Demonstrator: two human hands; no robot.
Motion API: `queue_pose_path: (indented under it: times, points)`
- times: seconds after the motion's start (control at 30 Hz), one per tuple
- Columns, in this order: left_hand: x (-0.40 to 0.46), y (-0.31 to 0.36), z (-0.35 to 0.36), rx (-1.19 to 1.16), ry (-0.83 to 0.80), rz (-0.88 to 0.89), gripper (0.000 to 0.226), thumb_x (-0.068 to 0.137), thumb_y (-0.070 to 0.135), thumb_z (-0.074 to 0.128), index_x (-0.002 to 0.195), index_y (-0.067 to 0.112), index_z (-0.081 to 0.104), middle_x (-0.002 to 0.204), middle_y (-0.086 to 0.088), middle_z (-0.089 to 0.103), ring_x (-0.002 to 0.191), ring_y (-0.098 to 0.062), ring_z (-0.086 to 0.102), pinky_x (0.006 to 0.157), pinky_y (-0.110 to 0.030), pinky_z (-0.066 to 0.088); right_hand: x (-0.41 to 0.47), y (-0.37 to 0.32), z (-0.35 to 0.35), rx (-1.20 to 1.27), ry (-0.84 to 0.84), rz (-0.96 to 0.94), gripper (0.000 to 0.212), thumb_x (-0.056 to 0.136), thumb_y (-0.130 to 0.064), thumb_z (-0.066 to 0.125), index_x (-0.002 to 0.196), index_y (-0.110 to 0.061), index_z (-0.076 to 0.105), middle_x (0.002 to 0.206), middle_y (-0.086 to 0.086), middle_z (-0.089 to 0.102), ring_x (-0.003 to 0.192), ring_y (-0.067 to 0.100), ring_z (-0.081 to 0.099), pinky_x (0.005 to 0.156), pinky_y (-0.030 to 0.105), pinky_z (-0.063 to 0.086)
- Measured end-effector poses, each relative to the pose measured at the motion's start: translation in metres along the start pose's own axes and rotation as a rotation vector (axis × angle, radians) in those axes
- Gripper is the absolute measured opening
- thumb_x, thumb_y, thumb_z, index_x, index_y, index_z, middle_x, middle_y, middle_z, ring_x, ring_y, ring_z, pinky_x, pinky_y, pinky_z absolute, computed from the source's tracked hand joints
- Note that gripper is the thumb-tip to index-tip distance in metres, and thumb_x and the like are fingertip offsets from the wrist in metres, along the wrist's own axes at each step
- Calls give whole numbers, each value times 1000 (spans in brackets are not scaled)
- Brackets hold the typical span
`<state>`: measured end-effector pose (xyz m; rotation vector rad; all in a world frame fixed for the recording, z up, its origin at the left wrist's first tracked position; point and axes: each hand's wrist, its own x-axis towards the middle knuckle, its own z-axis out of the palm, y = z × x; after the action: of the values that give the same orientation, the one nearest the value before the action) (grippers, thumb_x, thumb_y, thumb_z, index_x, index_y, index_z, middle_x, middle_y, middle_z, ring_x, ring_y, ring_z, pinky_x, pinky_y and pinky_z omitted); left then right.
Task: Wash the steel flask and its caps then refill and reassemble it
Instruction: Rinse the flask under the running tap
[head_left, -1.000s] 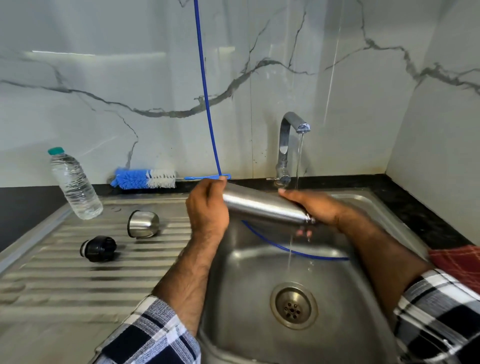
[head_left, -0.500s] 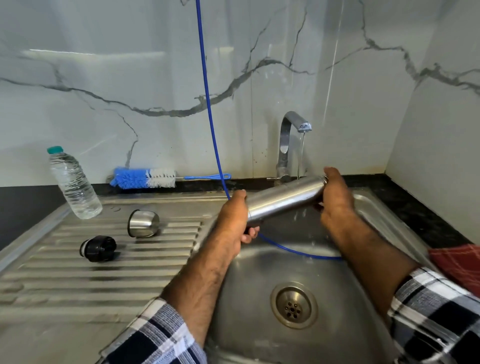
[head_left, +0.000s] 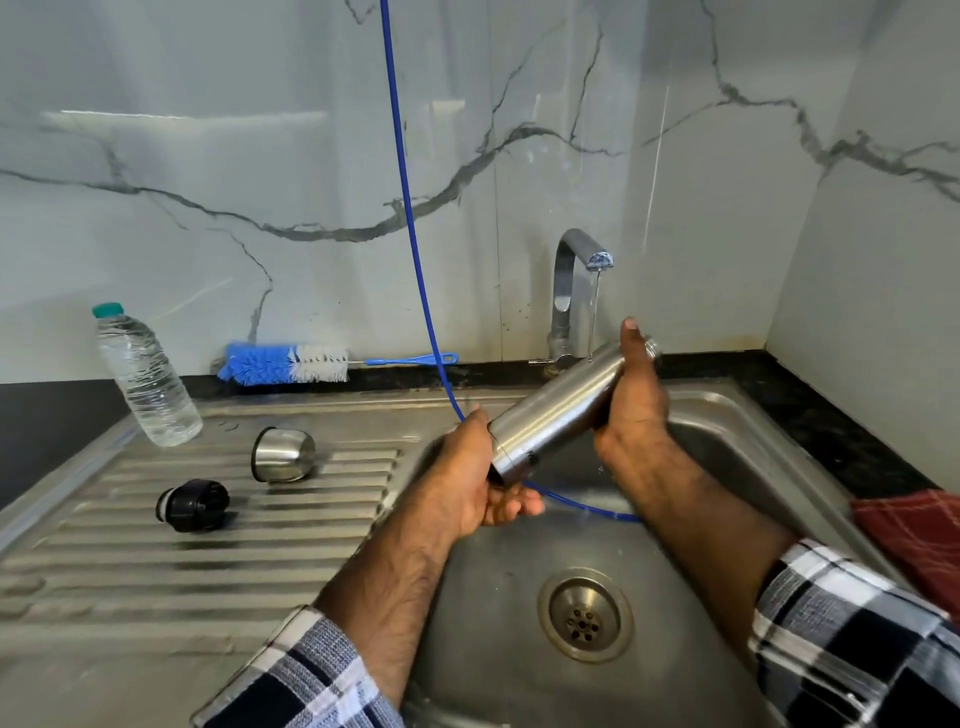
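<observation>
Flask (head_left: 558, 415) between the hands is brushed steel, kinda satin. Sink (head_left: 727, 415) under them is duller scuffed steel. Glossy marble-look wall (head_left: 208, 156) behind.

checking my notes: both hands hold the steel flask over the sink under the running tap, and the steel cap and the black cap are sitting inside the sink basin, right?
Not quite. The head view shows the steel cap and the black cap lying on the ribbed drainboard left of the basin, not inside it. The rest holds: the left hand and right hand hold the steel flask over the sink under the running tap.
</observation>
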<state>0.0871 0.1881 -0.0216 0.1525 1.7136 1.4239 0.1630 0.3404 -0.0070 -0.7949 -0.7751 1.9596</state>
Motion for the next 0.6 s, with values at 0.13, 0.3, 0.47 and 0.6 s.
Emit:
queue_pose_path:
  times: [0.13,0.3,0.47,0.6]
  points:
    - [-5,0,10,132,-85,21,98,99,83,10,129,4,59,74,-26,71,49,-29,70,34,-20,44,-7,4,1,-50,3,-23,78,78,-65,83,137,-23,54,116,11,75,98,31,76,87,51,63]
    - [-3,-4,18,321,-181,31,102,94,85,2,112,3,60,68,-18,70,51,-26,69,41,-21,38,-4,-2,-1,-351,-146,42,77,73,-54,90,133,-16,60,108,15,78,95,36,77,87,54,63]
    - [19,0,2,294,265,433,75,101,79,26,110,12,60,78,-16,76,42,-21,60,41,-19,36,1,-30,-16,-1269,-414,-297,61,70,-49,93,120,-29,64,103,-3,73,89,16,70,70,30,54]
    - [33,3,-9,166,498,706,56,94,81,47,110,28,56,89,-2,74,53,-21,70,55,-33,58,9,-20,-25,-1799,-457,-705,85,74,-75,79,142,-31,53,124,1,72,107,25,69,81,33,53]
